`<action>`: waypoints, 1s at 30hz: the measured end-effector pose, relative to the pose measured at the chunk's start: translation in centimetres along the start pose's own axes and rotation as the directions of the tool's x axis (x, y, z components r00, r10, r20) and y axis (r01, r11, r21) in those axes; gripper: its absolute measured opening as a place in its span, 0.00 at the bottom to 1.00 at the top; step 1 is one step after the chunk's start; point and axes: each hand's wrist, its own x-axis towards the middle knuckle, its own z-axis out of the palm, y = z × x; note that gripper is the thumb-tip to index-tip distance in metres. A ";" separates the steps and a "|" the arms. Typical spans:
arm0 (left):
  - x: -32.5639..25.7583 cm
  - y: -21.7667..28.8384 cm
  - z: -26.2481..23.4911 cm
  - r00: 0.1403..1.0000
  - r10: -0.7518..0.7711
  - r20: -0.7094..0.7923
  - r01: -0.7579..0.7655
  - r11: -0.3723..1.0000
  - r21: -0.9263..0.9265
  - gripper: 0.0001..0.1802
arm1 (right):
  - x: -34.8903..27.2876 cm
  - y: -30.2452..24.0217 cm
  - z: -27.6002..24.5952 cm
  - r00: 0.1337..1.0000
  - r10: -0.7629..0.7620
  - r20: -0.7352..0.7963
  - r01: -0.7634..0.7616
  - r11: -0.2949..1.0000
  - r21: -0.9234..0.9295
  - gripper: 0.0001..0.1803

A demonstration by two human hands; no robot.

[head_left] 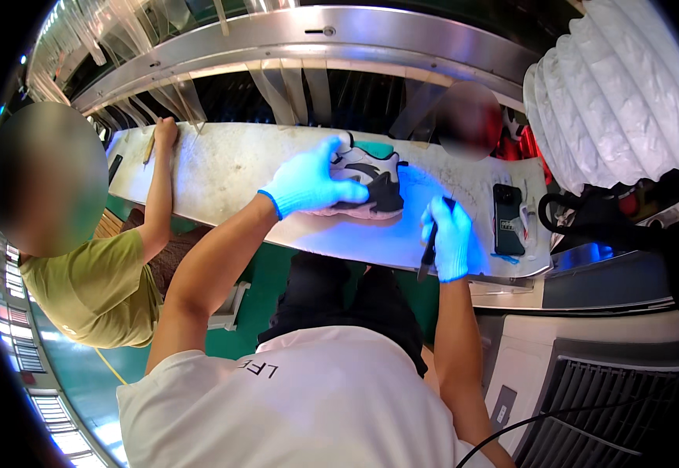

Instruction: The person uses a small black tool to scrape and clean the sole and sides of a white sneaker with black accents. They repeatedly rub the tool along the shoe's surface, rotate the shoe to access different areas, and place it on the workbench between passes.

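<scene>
A sneaker (383, 183) in white, grey and black, with a teal lining, sits on the pale worktop in front of me. My left hand (308, 181), in a light-blue work glove, grips it from its left side, the thumb across the upper. To the right of the shoe, my gloved right hand (450, 238) is closed around a slim black tool (428, 253). One end of the tool points down toward the table's front edge; its exact kind is unclear. Blue light falls on the worktop between the shoe and my right hand.
A dark phone (508, 220) lies at the worktop's (238, 171) right end. Behind runs a metal machine frame (308, 35) with hanging clear strips. A white flexible duct (616, 93) fills the upper right. At left, a co-worker in a green shirt (102, 300) reaches onto the worktop.
</scene>
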 end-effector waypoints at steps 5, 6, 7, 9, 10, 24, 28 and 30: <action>-0.8 -0.8 1.7 0.992 0.125 0.008 -0.109 0.832 0.544 0.64 | -2.2 0.4 0.4 0.975 0.006 0.222 0.066 0.947 -0.315 0.13; -0.5 -0.6 1.8 0.997 0.069 0.022 -0.070 0.830 0.553 0.64 | -2.1 1.0 0.9 0.967 -0.072 0.243 0.167 0.904 -0.394 0.16; -0.1 -0.5 1.5 0.998 0.057 0.041 -0.070 0.843 0.533 0.63 | -2.1 1.4 1.2 0.935 -0.212 0.283 0.333 0.796 -0.506 0.18; 0.5 -0.6 0.6 0.996 0.026 0.080 -0.063 0.869 0.491 0.61 | -2.2 1.2 1.8 0.913 -0.247 0.324 0.402 0.669 -0.624 0.20; 0.7 -1.1 0.4 0.997 0.055 0.061 -0.077 0.880 0.469 0.60 | -2.1 1.2 1.9 0.915 -0.249 0.318 0.400 0.674 -0.621 0.20; 1.3 -1.8 -2.0 0.992 -0.031 0.122 -0.012 0.941 0.337 0.57 | 0.0 1.6 3.9 0.919 -0.136 0.369 0.351 0.709 -0.612 0.22; 1.4 -1.1 -3.2 0.974 -0.153 0.169 0.120 0.975 0.189 0.53 | 1.1 -0.9 2.1 0.962 -0.046 0.268 0.239 0.617 -0.750 0.24; 4.5 -2.2 -4.0 0.976 0.211 -0.054 -0.167 0.886 0.433 0.47 | 5.3 -5.0 2.8 0.924 -0.352 0.151 0.310 0.456 -0.834 0.24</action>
